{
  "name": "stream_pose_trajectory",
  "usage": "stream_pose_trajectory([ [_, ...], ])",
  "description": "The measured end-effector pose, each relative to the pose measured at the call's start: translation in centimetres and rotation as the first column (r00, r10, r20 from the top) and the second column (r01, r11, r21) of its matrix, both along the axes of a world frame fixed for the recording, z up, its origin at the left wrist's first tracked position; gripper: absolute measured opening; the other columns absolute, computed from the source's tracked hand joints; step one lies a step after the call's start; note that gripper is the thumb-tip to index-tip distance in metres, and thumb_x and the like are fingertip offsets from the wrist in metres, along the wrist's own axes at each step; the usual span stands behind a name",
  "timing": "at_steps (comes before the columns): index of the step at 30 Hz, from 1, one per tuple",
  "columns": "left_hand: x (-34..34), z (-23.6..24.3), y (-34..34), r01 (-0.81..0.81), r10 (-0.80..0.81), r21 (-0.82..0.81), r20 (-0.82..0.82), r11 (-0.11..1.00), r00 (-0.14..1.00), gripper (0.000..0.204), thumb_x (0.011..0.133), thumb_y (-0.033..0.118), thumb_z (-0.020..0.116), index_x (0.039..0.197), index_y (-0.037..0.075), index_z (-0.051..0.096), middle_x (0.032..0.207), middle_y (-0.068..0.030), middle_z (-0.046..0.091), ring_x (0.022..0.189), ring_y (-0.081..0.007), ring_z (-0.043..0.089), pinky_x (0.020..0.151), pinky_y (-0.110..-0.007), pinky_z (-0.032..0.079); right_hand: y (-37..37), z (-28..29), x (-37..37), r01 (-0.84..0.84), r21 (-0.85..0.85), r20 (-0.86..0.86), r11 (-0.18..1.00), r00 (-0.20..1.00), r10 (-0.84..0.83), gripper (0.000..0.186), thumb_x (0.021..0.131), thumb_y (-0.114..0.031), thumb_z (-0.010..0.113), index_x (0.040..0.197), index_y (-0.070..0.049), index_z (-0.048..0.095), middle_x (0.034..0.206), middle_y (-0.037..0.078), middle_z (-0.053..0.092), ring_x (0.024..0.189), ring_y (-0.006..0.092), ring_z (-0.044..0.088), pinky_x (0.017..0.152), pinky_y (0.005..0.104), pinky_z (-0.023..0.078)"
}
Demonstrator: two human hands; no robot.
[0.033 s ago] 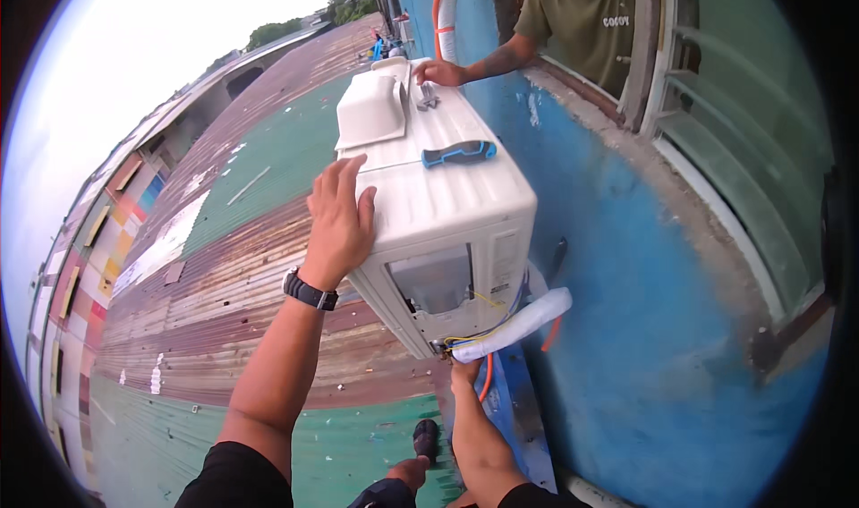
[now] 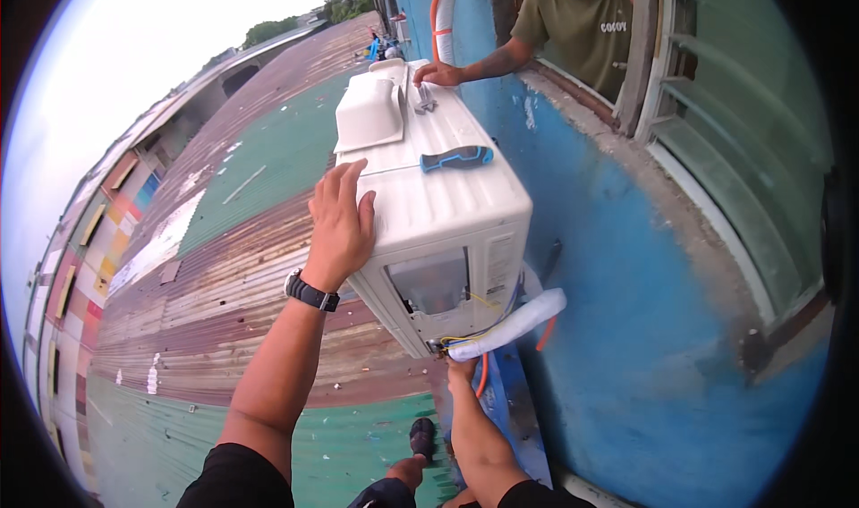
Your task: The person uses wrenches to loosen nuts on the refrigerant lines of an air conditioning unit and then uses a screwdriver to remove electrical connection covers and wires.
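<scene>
The left hand (image 2: 343, 217) lies against the long front edge of a white outdoor air-conditioner unit (image 2: 429, 226), fingers spread across its top and clasping nothing. The right hand (image 2: 461, 371) is under the end of a white wrapped pipe (image 2: 514, 325), at the unit's lower corner; its fingers are hidden, so I can't tell whether it grips the pipe. Thin yellow wires (image 2: 461, 339) come out beside it. The unit sits alongside a blue wall (image 2: 617, 258), below a window.

A small printed label (image 2: 499, 262) on the unit's side panel is too small to read. Pale lettering marks the chest of an olive shirt (image 2: 573, 34) on a person at the window, whose hand (image 2: 439, 73) rests on the unit's far end.

Corrugated metal roofing (image 2: 224, 316), rusty brown and green, spreads to the left; a dark shoe (image 2: 422, 439) stands on it.

The unit's top is ribbed sheet metal. On it are a screwdriver (image 2: 458, 157) with a blue-and-black handle, a grey metal wrench (image 2: 424, 102) and a smooth, rounded white cover (image 2: 369, 108). The window has slanted glass louvres (image 2: 734, 159); its sill is rough and chipped.
</scene>
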State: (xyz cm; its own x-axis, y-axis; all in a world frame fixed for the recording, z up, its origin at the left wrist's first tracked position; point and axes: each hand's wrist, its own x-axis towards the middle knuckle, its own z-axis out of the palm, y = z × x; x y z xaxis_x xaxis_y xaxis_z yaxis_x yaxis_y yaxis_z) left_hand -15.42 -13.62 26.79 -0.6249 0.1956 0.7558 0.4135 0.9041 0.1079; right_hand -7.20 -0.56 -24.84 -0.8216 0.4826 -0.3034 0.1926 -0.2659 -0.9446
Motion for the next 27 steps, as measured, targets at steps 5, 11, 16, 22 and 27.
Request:
stream_pose_trajectory([
  [5, 0.2, 0.9, -1.1, -0.003, 0.000, 0.042, 0.066, 0.999, 0.998, 0.048, 0.094, 0.010, 0.059, 0.141, 0.008, 0.048, 0.133, -0.0158, 0.052, 0.122, -0.0356, 0.048, 0.098, -0.048, 0.037, 2.0, 4.2, 8.5, -0.401, -0.022, 0.474, 0.916, 0.802, 0.363, 0.072, 0.078, -0.013, 0.085, 0.137, -0.006, 0.043, 0.126, 0.014, 0.062, 0.114, 0.0258, 0.060, 0.093, 0.0396, 0.050],
  [11, -1.0, 2.4, 1.9, 0.095, -0.102, 0.159, 0.034, 0.983, 0.994, 0.050, 0.090, 0.004, 0.056, 0.139, 0.009, 0.050, 0.135, -0.0147, 0.052, 0.124, -0.0346, 0.047, 0.101, -0.048, 0.036, 17.5, 4.0, 17.4, -0.193, 0.022, 0.612, 0.981, 0.778, 0.139, 0.047, 0.079, -0.012, 0.083, 0.118, -0.006, 0.057, 0.096, 0.010, 0.067, 0.075, 0.0240, 0.065, 0.061, 0.0474, 0.052],
  [16, 0.4, 2.1, -0.9, 0.114, -0.133, 0.197, 0.086, 0.974, 0.987, 0.052, 0.080, -0.004, 0.054, 0.129, 0.011, 0.055, 0.137, -0.0146, 0.050, 0.127, -0.0357, 0.045, 0.104, -0.051, 0.035, 21.5, 21.5, 7.1, 0.047, 0.609, 0.193, 0.792, 0.960, -0.205, 0.032, 0.091, -0.017, 0.069, 0.119, -0.002, 0.061, 0.120, 0.018, 0.064, 0.114, 0.0340, 0.061, 0.098, 0.0441, 0.048],
  [22, 0.6, 1.5, -2.4, 0.205, -0.223, 0.158, 0.104, 0.966, 0.969, 0.012, 0.077, 0.000, 0.058, 0.086, 0.009, 0.059, 0.134, -0.0146, 0.053, 0.126, -0.0373, 0.045, 0.099, -0.050, 0.036, 19.0, 55.3, -7.5, 0.175, 0.904, -0.302, 0.390, 0.907, 0.295, 0.040, 0.093, -0.008, 0.061, 0.132, -0.006, 0.054, 0.124, 0.019, 0.058, 0.113, 0.0386, 0.058, 0.098, 0.0457, 0.047],
  [27, 0.4, 1.9, -1.7, 0.213, -0.241, 0.191, 0.135, 0.958, 0.961, 0.004, 0.080, 0.006, 0.059, 0.081, 0.009, 0.060, 0.131, -0.0120, 0.054, 0.127, -0.0326, 0.046, 0.101, -0.047, 0.036, 18.7, 64.5, -16.6, 0.312, 0.948, -0.229, -0.068, 0.811, 0.538, 0.065, 0.087, -0.005, 0.070, 0.145, -0.021, 0.046, 0.125, 0.018, 0.054, 0.117, 0.0398, 0.056, 0.098, 0.0466, 0.047],
])
